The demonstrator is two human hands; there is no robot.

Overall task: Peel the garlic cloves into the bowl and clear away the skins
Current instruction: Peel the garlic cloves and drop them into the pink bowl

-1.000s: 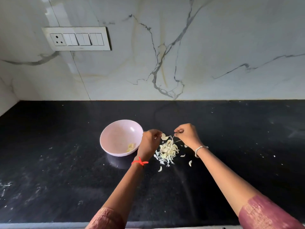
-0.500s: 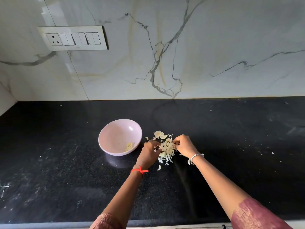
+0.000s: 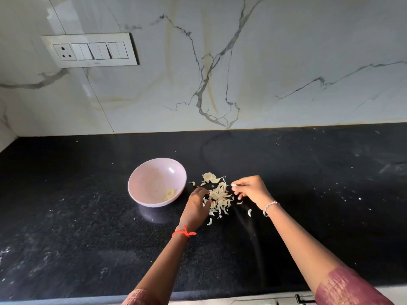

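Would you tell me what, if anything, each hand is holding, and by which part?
The right hand pinches a small white scrap by one end. The left hand touches the skin pile; whether it grips cannot be told.

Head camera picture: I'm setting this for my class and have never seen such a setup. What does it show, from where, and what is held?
There is no machine here. A person works with bare hands, filmed by a camera worn on their head that looks down at a black counter. The left hand reaches into a pile of garlic skins; whether it grips any is hidden. The right hand pinches a small pale piece, clove or skin I cannot tell. Left of the pile stands a pink bowl with a few peeled cloves inside.
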